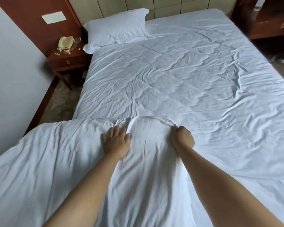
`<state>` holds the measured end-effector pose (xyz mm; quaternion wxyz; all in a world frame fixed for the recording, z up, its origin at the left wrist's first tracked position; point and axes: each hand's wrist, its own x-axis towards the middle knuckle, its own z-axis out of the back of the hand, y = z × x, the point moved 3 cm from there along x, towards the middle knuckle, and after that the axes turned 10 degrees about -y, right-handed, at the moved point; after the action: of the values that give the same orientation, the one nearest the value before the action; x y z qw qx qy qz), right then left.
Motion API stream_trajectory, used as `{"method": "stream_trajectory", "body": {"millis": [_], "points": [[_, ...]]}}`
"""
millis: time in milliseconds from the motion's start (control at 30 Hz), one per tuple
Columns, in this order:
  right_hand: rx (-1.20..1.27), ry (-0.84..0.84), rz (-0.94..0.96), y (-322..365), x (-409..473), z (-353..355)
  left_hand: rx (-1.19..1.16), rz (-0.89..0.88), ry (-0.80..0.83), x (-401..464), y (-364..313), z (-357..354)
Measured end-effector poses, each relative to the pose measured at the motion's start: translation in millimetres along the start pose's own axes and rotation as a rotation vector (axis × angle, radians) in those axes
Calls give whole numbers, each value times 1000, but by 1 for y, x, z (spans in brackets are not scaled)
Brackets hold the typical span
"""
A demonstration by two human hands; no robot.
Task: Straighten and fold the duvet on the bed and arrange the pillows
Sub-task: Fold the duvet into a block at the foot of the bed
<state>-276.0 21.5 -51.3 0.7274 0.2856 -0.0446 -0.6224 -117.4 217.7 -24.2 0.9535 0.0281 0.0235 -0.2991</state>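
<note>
A white duvet (pixel 59 158) is bunched at the foot of the bed, covering the near left part and hanging over the left side. My left hand (pixel 116 141) lies flat on its far edge with fingers spread. My right hand (pixel 183 138) is closed in a fist on a fold of the duvet's edge. The wrinkled white sheet (pixel 179 76) covers the rest of the bed. One white pillow (pixel 116 28) lies at the head on the left, against the padded headboard (pixel 170 5).
A wooden nightstand (pixel 69 61) with a pale telephone (pixel 66 42) and small scraps stands left of the bed by a grey wall. Another wooden cabinet (pixel 269 25) stands at the far right. Patterned floor (pixel 59 102) runs along the left side.
</note>
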Motion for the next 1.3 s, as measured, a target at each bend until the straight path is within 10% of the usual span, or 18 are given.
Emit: {"method": "stream_trajectory", "body": {"millis": [300, 967, 1167, 1300], "points": [[28, -131, 145, 22, -53, -3, -87, 18, -80, -26, 1, 2], [165, 147, -24, -97, -275, 15, -98, -274, 18, -229, 21, 4], [148, -169, 229, -74, -266, 74, -170, -194, -45, -237, 28, 36], [-111, -37, 185, -120, -265, 54, -124, -195, 156, -256, 46, 16]]}}
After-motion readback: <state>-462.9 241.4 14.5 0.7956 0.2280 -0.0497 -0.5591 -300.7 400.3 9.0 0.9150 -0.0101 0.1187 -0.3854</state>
